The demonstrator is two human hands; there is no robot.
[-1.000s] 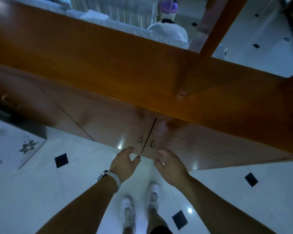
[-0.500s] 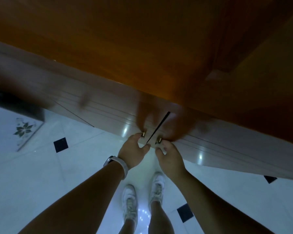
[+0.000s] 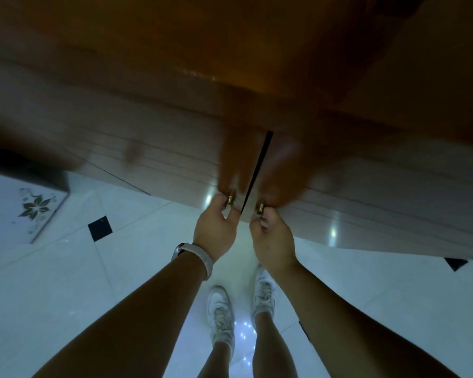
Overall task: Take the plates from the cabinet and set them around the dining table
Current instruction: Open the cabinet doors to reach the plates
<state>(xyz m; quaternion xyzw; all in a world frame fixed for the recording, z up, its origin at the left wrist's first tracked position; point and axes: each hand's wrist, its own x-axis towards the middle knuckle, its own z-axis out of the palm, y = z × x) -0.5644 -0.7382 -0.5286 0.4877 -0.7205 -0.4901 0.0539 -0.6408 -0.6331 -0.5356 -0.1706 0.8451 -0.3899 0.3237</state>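
My left hand [image 3: 215,230] has its grip pinched on the left knob [image 3: 231,199], thumb and fingers pressed together around that small brass cylinder. My right hand [image 3: 273,241] does the same on the right knob [image 3: 260,209], fingertips closed on it from below. The two knobs sit just beside each other, one on each side of the dark seam [image 3: 257,170] where the two doors meet. That seam is a thin black line, its long axis running from the knobs up and slightly to the right toward the cabinet top [image 3: 230,50].

The cabinet doors [image 3: 161,165] are smooth, glossy wood with fine horizontal grooves, and they mirror my hands as blurred brown shapes. The top is a warmer orange-brown slab. The plates are not visible; the doors stand closed in front of whatever is inside.

A pale watch band [image 3: 202,255] circles my left wrist. Below are my white sneakers [image 3: 221,312] on the shiny white floor [image 3: 66,282] with small black diamond insets.
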